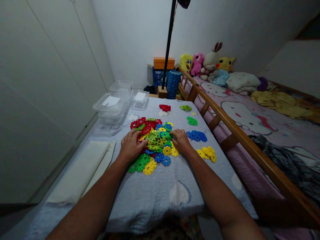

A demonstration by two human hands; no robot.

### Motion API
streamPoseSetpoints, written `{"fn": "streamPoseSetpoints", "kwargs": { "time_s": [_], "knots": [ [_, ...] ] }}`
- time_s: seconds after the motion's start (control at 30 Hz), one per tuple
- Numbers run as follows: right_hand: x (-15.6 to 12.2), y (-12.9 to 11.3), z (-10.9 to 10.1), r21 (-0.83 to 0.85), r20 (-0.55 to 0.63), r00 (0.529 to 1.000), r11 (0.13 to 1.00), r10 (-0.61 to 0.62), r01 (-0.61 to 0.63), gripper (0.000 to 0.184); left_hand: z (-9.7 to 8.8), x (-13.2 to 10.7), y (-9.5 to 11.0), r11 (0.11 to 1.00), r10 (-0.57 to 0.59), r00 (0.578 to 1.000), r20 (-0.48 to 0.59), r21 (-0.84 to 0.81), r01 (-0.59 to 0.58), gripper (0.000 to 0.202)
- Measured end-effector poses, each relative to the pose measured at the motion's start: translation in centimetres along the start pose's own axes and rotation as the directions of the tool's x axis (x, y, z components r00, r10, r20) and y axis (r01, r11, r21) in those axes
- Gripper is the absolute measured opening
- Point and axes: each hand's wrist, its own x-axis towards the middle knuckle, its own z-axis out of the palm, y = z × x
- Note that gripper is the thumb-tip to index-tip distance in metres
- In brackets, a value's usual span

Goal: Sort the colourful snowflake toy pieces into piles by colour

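A mixed heap of plastic snowflake discs [167, 151] in yellow, blue and green, with red and lime square pieces, lies mid-table. My left hand [131, 145] rests against the heap's left side, thumb and fingers apart around red and lime pieces. At the right edge, my right hand [181, 140] has its fingers curled in toward green and blue discs; its fingertips are partly hidden, so what they pinch does not show. Right of it lie separate groups of blue discs [197, 135], yellow discs [207, 153] and green discs [192, 121]. Farther back are red pieces [165, 107] and lime pieces [185, 108].
Clear plastic boxes [110, 108] stand at the back left, some with white paper on top. A folded cream-coloured item [80, 170] lies at the left edge. A wooden bed rail [225, 123] runs along the right side. A black pole [168, 46] rises behind the table.
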Motion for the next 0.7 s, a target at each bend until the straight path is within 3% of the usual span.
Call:
{"fn": "streamPoseSetpoints", "kwargs": {
  "time_s": [0.3,0.53,0.7],
  "knots": [
    [-0.32,-0.17,-0.76,0.09,-0.054,0.997,0.994,-0.058,0.063,0.012,0.16,0.23,-0.17,1.0,0.015,1.0,0.0,0.001,-0.015,0.051],
    [-0.49,-0.3,-0.49,0.097,-0.049,0.995,0.992,-0.082,0.086,0.035,0.22,0.33,-0.09,1.0,0.014,1.0,-0.02,-0.004,-0.014,0.049],
    [-0.44,0.0,-0.28,0.097,-0.048,0.995,0.992,-0.082,0.087,0.025,0.26,0.5,-0.26,1.0,0.015,1.0,-0.012,-0.015,-0.016,0.052]
  ]
}}
